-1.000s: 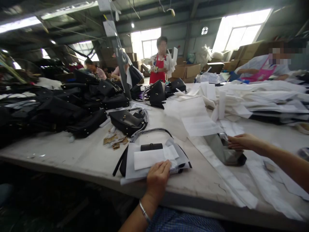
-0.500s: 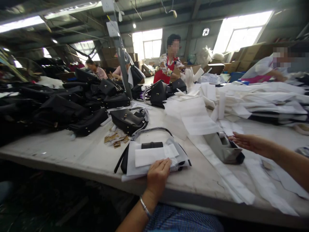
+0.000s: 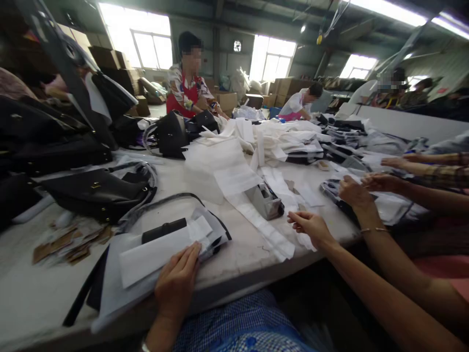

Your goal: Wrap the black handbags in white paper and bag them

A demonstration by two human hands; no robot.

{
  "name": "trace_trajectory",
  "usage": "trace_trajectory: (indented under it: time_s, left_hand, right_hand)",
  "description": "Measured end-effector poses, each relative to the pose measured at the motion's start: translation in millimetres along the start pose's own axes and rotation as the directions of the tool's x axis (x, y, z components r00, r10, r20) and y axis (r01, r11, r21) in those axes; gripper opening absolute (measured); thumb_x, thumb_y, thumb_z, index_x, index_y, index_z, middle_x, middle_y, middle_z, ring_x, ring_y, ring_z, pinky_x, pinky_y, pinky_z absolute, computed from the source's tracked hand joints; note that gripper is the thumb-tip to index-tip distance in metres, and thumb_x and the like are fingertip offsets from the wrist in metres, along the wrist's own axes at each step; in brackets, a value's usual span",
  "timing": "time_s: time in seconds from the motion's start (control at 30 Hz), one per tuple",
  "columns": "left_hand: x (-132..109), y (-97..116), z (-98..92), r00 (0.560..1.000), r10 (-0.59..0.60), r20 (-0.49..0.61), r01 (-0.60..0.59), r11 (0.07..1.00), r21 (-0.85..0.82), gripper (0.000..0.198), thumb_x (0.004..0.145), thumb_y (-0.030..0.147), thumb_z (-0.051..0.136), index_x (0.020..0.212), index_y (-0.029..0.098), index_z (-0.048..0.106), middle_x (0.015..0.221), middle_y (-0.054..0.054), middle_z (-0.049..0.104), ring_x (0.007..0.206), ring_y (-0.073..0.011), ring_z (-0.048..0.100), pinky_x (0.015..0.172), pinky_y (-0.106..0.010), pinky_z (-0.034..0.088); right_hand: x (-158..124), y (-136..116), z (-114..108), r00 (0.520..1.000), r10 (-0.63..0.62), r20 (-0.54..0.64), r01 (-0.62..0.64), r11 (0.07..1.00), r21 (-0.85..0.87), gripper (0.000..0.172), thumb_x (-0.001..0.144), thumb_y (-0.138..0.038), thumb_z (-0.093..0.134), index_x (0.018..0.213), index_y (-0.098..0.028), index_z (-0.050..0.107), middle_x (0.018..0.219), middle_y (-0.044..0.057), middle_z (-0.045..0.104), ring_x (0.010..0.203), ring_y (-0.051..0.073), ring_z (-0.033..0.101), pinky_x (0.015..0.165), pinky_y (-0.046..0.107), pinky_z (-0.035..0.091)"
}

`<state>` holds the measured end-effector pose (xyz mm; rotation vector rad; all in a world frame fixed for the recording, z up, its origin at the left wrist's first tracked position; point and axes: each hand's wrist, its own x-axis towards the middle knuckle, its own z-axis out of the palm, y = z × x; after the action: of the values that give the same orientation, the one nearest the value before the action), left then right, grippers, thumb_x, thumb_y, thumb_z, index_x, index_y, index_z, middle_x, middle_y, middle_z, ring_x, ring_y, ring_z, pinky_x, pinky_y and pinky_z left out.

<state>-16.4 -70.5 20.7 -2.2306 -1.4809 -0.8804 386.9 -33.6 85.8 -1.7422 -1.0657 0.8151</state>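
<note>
A black handbag (image 3: 98, 289) lies at the table's front edge, its plastic-wrapped strap arching behind it. White foam sheet (image 3: 146, 261) covers much of the bag, and a dark rolled piece (image 3: 164, 230) shows above the strip on top. My left hand (image 3: 178, 276) rests over the sheet's right part, fingers stretched together and pressing down; its thumb is hidden. Just in front and to the right of a grey tape dispenser (image 3: 264, 203), my right hand (image 3: 311, 230) hangs apart from it with thumb and fingers pinched. Anything between those fingertips is too small to make out.
Another black handbag (image 3: 97, 190) and brown paper scraps (image 3: 71, 244) lie to the left. White foam sheets (image 3: 234, 164) are heaped beyond the dispenser. A co-worker's hands (image 3: 355, 193) work close on my right. Across the table stands a person in a red apron (image 3: 187, 93).
The view has swung right, bringing a co-worker's hands into sight. My right hand has drawn back from the tape dispenser towards me. My left hand stays on the sheet.
</note>
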Motion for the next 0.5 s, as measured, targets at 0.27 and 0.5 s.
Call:
trace_trajectory:
  time_s: [0.27,0.5]
  left_hand:
    - [-2.3,-3.1,2.2,1.000,0.028,0.005,-0.028,1.000,0.007,0.038,0.095,0.020,0.053,0.133,0.021,0.057,0.125,0.000,0.070,0.108,-0.0213,0.064,0.092,-0.034,0.047]
    - [-1.2,-1.4,1.4,1.000,0.015,0.000,-0.015,1.000,-0.013,0.038,0.095,0.019,0.053,0.133,0.021,0.057,0.125,-0.001,0.069,0.109,-0.0222,0.064,0.092,-0.035,0.047]
  right_hand:
    - [28.8,20.5,1.3,0.982,-0.189,-0.029,0.172,0.938,-0.302,0.040,0.079,-0.055,0.062,0.079,-0.016,0.072,0.074,0.006,0.074,0.057,0.015,0.064,0.051,0.024,0.048]
    - [30.9,16.0,-17.9,0.942,-0.329,0.059,0.303,0.765,-0.568,0.029,0.084,-0.044,0.060,0.074,-0.020,0.072,0.070,0.004,0.073,0.062,0.019,0.066,0.058,0.027,0.041]
